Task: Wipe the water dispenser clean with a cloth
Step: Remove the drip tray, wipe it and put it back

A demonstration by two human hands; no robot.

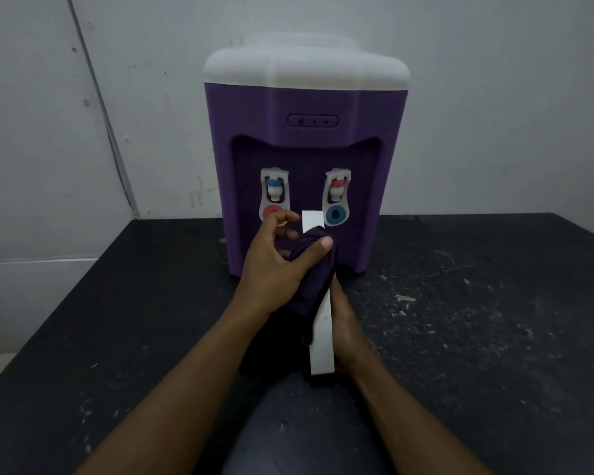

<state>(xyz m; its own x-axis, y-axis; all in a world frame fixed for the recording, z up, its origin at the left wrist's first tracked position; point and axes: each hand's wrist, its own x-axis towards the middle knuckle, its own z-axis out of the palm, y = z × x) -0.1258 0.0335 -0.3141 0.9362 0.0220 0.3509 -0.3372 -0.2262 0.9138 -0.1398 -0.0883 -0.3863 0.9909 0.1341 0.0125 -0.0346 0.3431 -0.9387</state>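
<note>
From the head view, the water dispenser stood at the far edge of the black table, its back close to the white wall. It had a purple body and a white top. A small panel with three dots sat above the recess for the taps. In the recess, the left tap had a blue cap over a red push pad. The right tap had a red cap over a blue one.

Nearer to me, in front of the dispenser's base, my left hand grasped the dark purple cloth. My thumb pressed the bunched top of it, my fingers curled on its left side, and the rest hung down toward me. The cloth lay against the left face of a long white piece, which stood on edge and ran from near to far. Its far end showed between the two push pads.

My right hand held that piece from the right, with most of its fingers hidden behind it. Pale scuffs and flecks marked the table to the right of my hands.
</note>
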